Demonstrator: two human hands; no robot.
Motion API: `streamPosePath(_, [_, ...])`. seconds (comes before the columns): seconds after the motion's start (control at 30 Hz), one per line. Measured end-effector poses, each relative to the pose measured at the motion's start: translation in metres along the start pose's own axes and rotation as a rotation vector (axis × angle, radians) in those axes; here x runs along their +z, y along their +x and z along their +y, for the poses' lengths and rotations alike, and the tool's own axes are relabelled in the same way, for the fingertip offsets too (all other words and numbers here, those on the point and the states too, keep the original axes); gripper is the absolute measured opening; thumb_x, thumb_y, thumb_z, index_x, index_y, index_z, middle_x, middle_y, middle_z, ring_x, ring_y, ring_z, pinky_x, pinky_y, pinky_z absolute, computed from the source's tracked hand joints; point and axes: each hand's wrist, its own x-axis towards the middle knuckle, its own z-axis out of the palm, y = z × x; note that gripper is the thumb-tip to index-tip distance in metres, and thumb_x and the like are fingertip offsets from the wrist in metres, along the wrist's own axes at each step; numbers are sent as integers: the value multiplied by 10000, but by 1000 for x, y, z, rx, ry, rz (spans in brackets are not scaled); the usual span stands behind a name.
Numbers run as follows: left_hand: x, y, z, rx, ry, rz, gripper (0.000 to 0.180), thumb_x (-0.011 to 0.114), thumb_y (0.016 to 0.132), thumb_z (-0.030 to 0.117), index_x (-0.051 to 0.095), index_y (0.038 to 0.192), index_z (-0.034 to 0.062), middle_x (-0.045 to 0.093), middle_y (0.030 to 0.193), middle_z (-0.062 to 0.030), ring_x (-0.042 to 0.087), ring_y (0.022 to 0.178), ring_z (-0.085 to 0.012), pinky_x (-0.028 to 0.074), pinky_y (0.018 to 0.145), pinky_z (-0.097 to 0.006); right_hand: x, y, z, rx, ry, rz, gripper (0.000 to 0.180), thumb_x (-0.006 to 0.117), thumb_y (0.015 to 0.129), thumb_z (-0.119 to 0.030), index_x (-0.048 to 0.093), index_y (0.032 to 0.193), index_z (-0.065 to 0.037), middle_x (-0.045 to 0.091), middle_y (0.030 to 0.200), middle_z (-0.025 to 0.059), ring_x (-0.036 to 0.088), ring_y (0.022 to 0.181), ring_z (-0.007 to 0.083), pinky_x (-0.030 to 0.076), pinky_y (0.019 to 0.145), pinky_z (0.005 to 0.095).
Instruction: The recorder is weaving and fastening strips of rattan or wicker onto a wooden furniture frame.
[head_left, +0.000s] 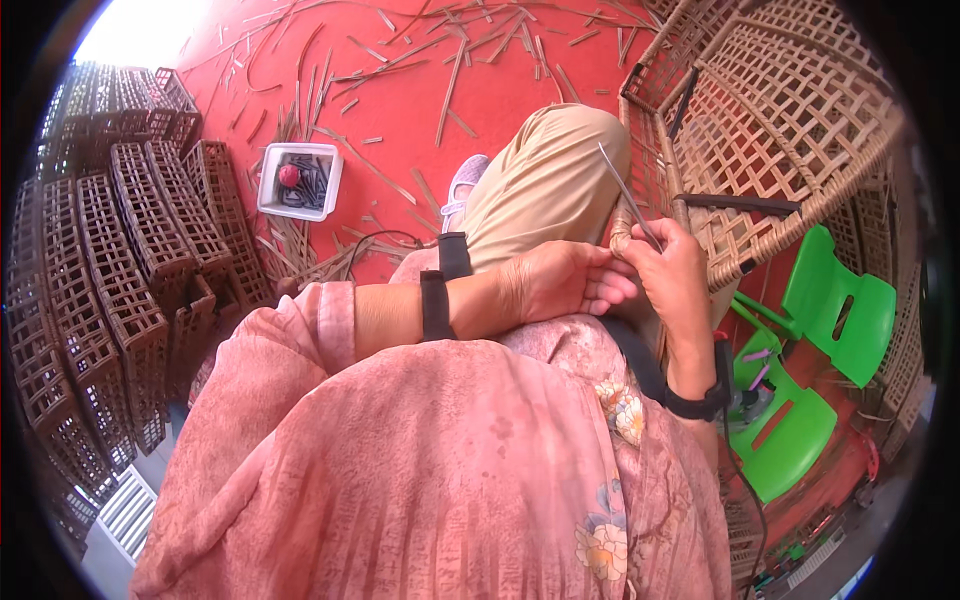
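The right hand (675, 270) has its grip closed around a thin metal rod (628, 195), fingers curled together near the rod's lower end. The rod's long axis slants up and away from the grip, toward the person's left, its free tip pointing at the red floor (420, 90) beyond the knee. Just beside this grip, touching it, the left hand (560, 280) reaches across the body with fingers pinched together against the rim of the woven cane basket (780, 150); what lies between those fingertips is too small to tell. The basket leans directly beyond the right grip, its open lattice facing the person. Below and outward of the grip stands a green plastic chair (830, 320). Far to the left of the grips lie a white tray (300, 180) and stacked woven panels (120, 250).
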Motion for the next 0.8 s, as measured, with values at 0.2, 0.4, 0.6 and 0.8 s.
streamPosePath(0.2, [5,4,6,-65,64,-4,336,381,1038,248,580,1156,4,683,1029,-115,652,874,-177,509,816,-314,-12,0,6,97,188,-69,298,720,763,-160,664,977,40,692,838,106,631,764,141,502,692,295])
streamPosePath(0.4, [14,1,6,-37,50,84,254,423,1034,192,580,1120,12,676,970,-94,658,845,-171,540,789,-325,-10,-6,-12,142,164,-58,284,691,778,-133,653,999,41,671,815,79,611,748,122,496,681,288])
streamPosePath(0.6, [13,3,7,-13,10,82,189,468,1019,145,579,1092,11,672,958,-97,662,848,-181,563,798,-343,-4,-8,-7,47,14,32,272,648,797,-121,654,1021,33,685,824,128,652,752,192,515,712,331])
streamPosePath(0.8, [12,0,7,10,-34,42,162,492,1013,137,583,1073,17,673,955,-93,660,835,-169,565,792,-339,-2,-11,-10,5,37,56,259,632,804,-96,648,1026,36,682,822,131,656,744,198,520,707,337])
